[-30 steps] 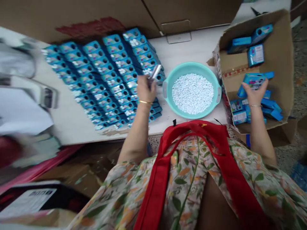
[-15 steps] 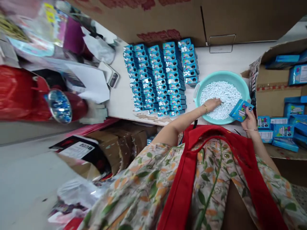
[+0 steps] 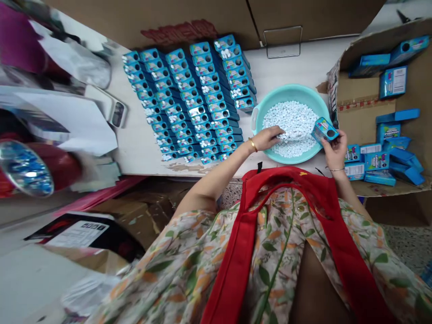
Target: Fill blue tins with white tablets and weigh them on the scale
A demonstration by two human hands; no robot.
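Observation:
A light teal basin (image 3: pixel 258 119) holds many small white candies (image 3: pixel 290 117). Over its near left part, my left hand (image 3: pixel 269 137) has its fingers closed together at a raised streak of candies. Whether a clear scoop lies under that streak, I cannot tell. My right hand (image 3: pixel 335 148) grips a small blue candy box (image 3: pixel 324 129) over the basin's right side. The box is tilted, and a dark round hole shows in its end. Left of the basin, several rows of similar blue boxes (image 3: pixel 202 90) stand with their holed ends up; white candies show in some openings.
A cardboard carton (image 3: pixel 357 92) with more blue boxes stands close on the right. Tall cardboard (image 3: pixel 216 27) bounds the table's back, with a metal wire loop (image 3: pixel 282 42) before it. At left are a small white device (image 3: pixel 116 112), papers and a red container of shiny blue pieces (image 3: pixel 25 168).
The view has shifted right. My right hand has turned the blue box so its holed end shows. My left hand has drawn back leftward from the candies, with a raised streak of them at its fingertips.

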